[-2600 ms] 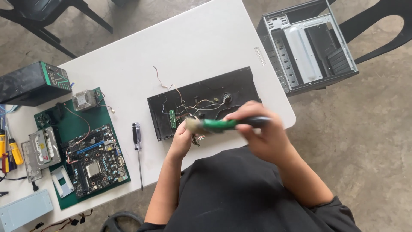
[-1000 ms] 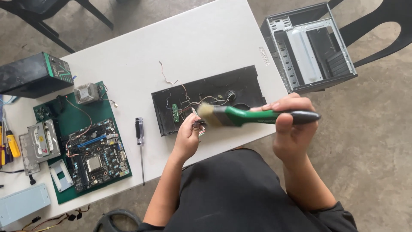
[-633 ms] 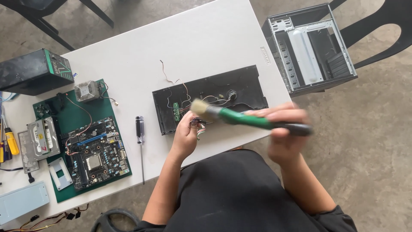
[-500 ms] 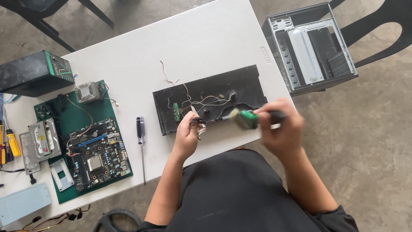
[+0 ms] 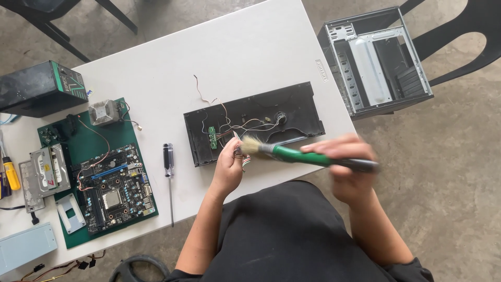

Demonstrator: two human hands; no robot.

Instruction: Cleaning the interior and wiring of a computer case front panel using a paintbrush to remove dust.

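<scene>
Bristles of a green-handled brush (image 5: 292, 153), clasped by the right hand (image 5: 347, 169), meet wires pinched in the left hand (image 5: 229, 167).

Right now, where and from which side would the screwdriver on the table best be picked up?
Take the screwdriver by its thick black handle, the end farther from the person, coming straight down from above. It lies flat and alone on the white table, with its thin shaft pointing toward the table's near edge and giving little to hold.

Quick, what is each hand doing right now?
Left hand: closed on a bundle of wires.
Right hand: closed around a green-handled brush.
</scene>
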